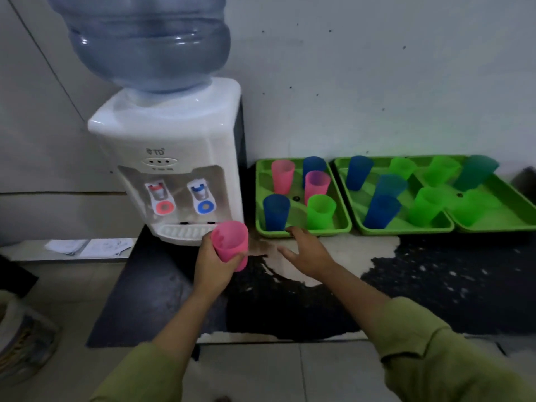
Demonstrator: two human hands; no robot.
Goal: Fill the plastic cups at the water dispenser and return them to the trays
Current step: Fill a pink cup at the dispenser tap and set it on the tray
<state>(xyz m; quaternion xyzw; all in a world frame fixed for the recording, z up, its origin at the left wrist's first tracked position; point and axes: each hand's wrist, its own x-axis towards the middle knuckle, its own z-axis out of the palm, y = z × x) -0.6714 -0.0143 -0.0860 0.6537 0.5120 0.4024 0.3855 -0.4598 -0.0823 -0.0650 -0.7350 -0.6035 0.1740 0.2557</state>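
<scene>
My left hand (pixel 211 264) grips a pink cup (pixel 230 243) upright, just in front of the drip tray (pixel 185 231) of the white water dispenser (pixel 174 158). The dispenser has a red tap (pixel 159 195) and a blue tap (pixel 201 194) under a large blue bottle (pixel 145 42). My right hand (pixel 307 252) hovers open over the counter, fingers spread, its fingertips at the front rim of the nearest green tray (pixel 301 233). That tray holds several pink, blue and green cups.
Two more green trays (pixel 406 229) (pixel 499 224) stand to the right along the wall with several blue and green cups. The dark counter (pixel 435 285) has worn pale patches. Papers (pixel 87 246) lie on a ledge at left. A basket (pixel 20 338) sits at lower left.
</scene>
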